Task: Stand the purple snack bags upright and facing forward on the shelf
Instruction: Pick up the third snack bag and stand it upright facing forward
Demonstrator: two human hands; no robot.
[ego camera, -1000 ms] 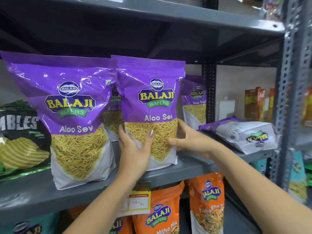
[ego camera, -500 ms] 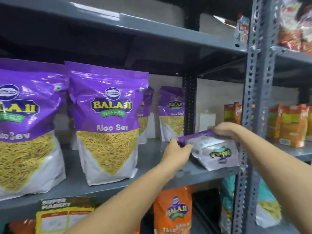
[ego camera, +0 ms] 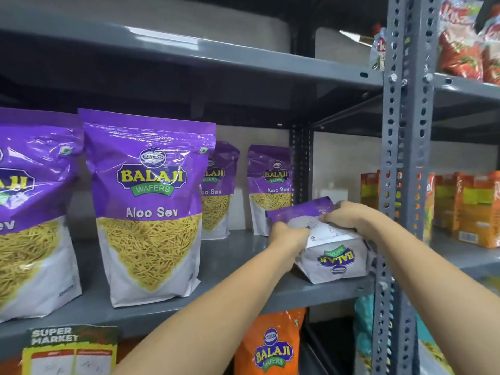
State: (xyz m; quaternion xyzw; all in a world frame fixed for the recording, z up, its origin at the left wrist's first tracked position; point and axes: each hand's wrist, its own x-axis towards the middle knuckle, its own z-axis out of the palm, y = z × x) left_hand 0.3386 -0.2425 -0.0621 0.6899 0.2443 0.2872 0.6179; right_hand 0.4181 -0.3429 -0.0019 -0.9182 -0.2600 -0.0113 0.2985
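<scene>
A purple and white snack bag (ego camera: 334, 259) lies on its side at the right end of the grey shelf (ego camera: 238, 255), its back and upside-down logo toward me. My left hand (ego camera: 288, 238) grips its left edge and my right hand (ego camera: 349, 216) grips its top. Two purple Aloo Sev bags stand upright and face forward at the front, one at the far left (ego camera: 32, 212) and one beside it (ego camera: 150, 207). Two more upright bags stand at the back, one partly hidden (ego camera: 217, 190) and one near the rear post (ego camera: 270, 185).
A grey perforated upright post (ego camera: 403, 158) stands just right of the lying bag. Orange packs (ego camera: 465, 207) fill the neighbouring shelf. Orange snack bags (ego camera: 270, 345) sit on the shelf below, next to a price tag (ego camera: 70, 350). Another shelf board (ego camera: 189, 52) runs overhead.
Both hands left the upright front bag and moved right to the lying bag. They now grip it and its purple end has lifted a little. The view shifted right.
</scene>
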